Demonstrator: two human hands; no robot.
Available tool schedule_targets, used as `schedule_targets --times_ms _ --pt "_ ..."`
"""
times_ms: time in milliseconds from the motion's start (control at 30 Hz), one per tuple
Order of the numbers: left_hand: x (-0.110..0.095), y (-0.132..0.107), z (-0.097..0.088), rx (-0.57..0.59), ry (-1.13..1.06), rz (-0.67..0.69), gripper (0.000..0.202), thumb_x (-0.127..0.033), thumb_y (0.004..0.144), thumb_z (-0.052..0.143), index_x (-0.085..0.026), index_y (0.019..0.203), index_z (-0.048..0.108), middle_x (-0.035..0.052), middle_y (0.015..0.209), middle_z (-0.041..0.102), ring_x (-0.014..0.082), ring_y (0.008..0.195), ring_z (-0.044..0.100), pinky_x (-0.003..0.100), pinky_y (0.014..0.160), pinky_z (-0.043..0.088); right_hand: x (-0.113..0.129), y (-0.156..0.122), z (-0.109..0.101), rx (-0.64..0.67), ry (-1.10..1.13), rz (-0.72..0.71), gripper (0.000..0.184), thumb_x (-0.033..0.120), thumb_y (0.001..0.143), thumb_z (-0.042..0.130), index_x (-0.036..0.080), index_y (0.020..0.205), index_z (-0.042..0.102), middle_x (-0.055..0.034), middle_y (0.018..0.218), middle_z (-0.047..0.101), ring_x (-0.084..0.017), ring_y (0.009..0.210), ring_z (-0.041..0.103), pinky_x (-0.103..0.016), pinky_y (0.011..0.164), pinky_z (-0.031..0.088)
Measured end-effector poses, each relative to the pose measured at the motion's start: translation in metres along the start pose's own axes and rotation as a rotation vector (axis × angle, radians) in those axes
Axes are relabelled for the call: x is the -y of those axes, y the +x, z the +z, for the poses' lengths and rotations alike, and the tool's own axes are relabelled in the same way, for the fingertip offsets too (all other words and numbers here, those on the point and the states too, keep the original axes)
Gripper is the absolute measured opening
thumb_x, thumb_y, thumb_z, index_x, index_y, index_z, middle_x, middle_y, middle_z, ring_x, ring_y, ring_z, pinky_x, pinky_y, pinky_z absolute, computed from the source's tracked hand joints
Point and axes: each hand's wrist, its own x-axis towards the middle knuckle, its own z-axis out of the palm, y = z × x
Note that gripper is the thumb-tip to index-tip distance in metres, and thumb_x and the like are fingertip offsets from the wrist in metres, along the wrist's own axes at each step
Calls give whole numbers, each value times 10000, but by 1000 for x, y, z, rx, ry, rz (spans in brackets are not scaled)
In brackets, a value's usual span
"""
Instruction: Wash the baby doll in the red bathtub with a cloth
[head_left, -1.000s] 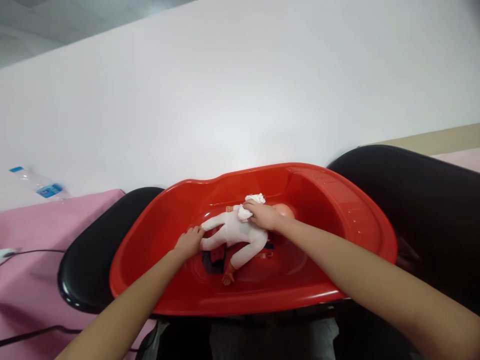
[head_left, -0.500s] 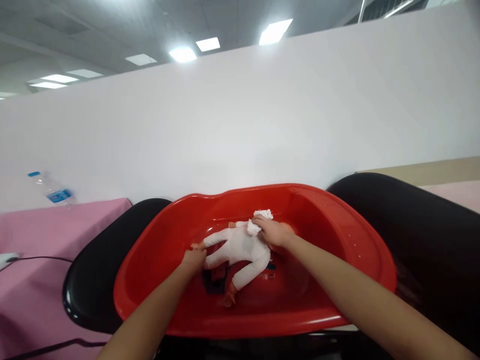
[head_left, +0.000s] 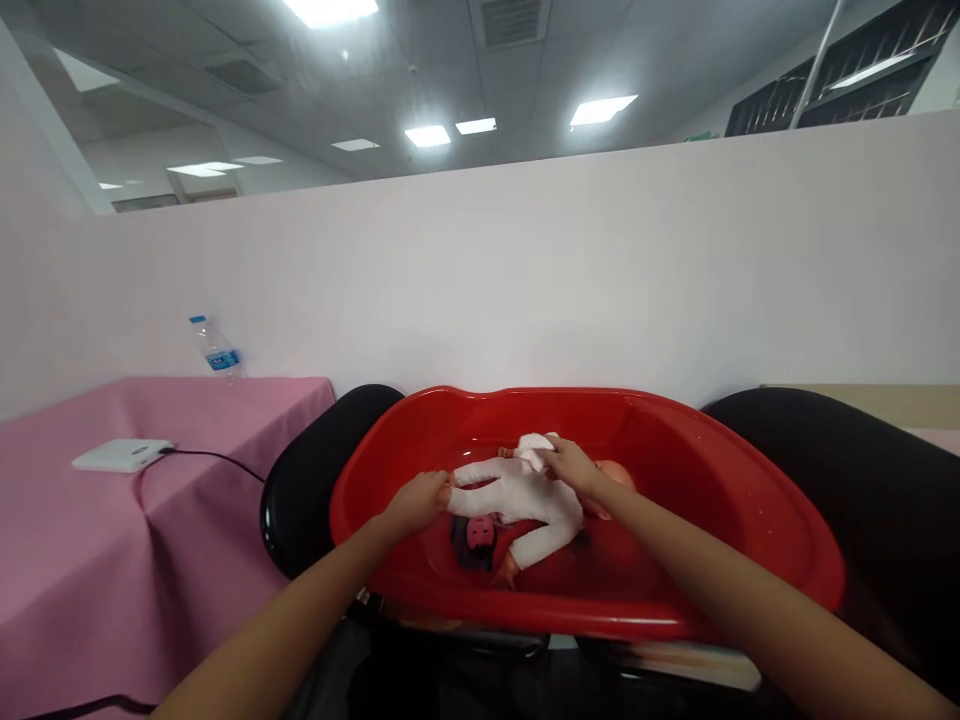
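A baby doll (head_left: 519,496) in a white suit lies in a red baby bathtub (head_left: 757,510). Its head (head_left: 616,473) points right and is partly hidden behind my right wrist; its feet point left. My left hand (head_left: 420,500) is closed round the doll's foot end. Over the doll's upper body, my right hand (head_left: 571,464) grips a bunched white cloth (head_left: 533,449). One doll arm (head_left: 540,540) stretches toward the tub's near side. A dark patch with a pink face picture (head_left: 480,532) shows on the tub floor beside the legs.
Black rounded surfaces flank the tub on the left (head_left: 300,490) and right (head_left: 862,450). On the pink-covered table (head_left: 67,510) are a white box (head_left: 124,455) with a black cable and a plastic bottle (head_left: 220,350). A white partition (head_left: 525,280) stands behind.
My view has shifted, so the tub sits farther right and more of the pink table shows. The cloth is bunched differently under my right fingers. My left hand stays at the doll's feet.
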Motion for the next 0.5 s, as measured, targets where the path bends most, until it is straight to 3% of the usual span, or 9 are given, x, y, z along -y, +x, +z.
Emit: schedule_targets --times_ms 133,233,300,367,433,500 --pt "5 -2 1 -91 -248 -54 242 -345 865 641 -216 1071 636 58 1082 744 224 943 682 297 774 469 44 17 59 47 79 1 311 440 969 444 184 1012 616 -90 1045 713 -182 763 675 -314 684 563" --pt "6 -2 4 -135 -308 -104 322 -408 848 682 -228 1110 631 43 1075 745 221 928 680 289 761 464 68 32 90 61 -206 -92 345 419 993 438 187 1133 651 -112 1210 697 -194 925 687 -316 808 551" --pt "6 0 6 -150 -299 -132 332 -440 837 694 -238 1095 640 31 1048 743 223 908 678 287 744 454 75 40 96 -55 -462 -105 386 454 1003 436 205 1165 682 -122 1300 658 -221 1025 674 -343 881 520" --pt "7 3 8 -160 -291 -147 311 -433 825 699 -242 1066 649 19 1025 740 220 897 678 287 743 450 74 46 93 -196 -600 -38 433 493 1006 415 190 1068 718 -143 1246 662 -249 1014 669 -375 876 498" --pt "9 6 12 -165 -290 -142 269 -400 827 690 -243 1042 651 13 1019 739 215 903 681 288 756 453 67 52 88 -291 -528 31 439 491 989 438 160 891 710 -147 1051 689 -259 966 656 -378 855 479" --pt "12 10 16 -167 -302 -152 280 -384 824 694 -242 1059 639 19 1027 740 219 918 691 293 772 464 58 57 88 -309 -283 58 406 462 963 473 156 766 653 -119 876 678 -243 910 636 -358 834 466"
